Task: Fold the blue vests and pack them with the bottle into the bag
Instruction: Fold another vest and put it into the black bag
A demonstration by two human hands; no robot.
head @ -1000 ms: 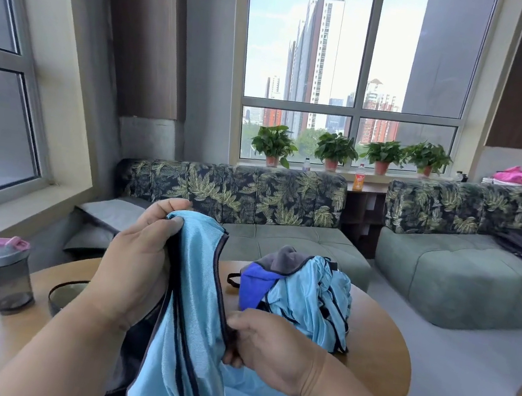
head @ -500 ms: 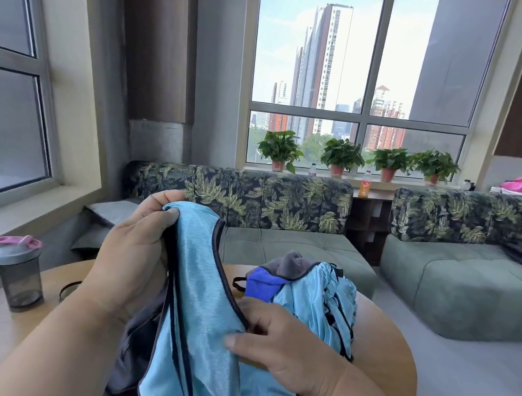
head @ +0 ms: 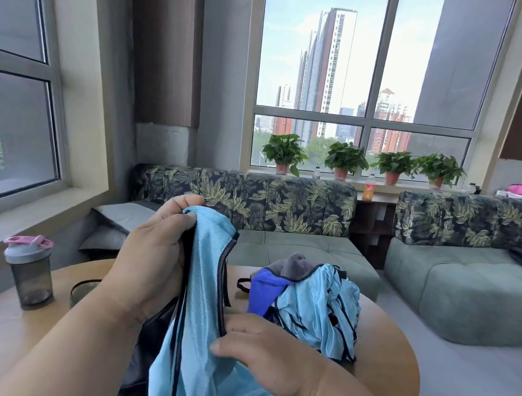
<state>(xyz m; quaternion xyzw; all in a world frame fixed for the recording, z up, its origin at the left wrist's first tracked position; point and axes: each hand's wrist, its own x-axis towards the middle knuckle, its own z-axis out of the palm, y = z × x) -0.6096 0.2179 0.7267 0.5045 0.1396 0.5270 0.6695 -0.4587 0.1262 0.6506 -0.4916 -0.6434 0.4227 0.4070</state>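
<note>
Early stage: left hand [head: 149, 269] and right hand [head: 264, 352] both grip one blue vest [head: 201, 323] unfolded, pile [head: 321, 310] waiting, bottle [head: 29, 269] unpacked, bag probably the dark fabric underneath.

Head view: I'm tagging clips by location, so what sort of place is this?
Probably a high-rise lounge: leaf-print sofas, potted plants on the window sill, and towers outside.
</note>
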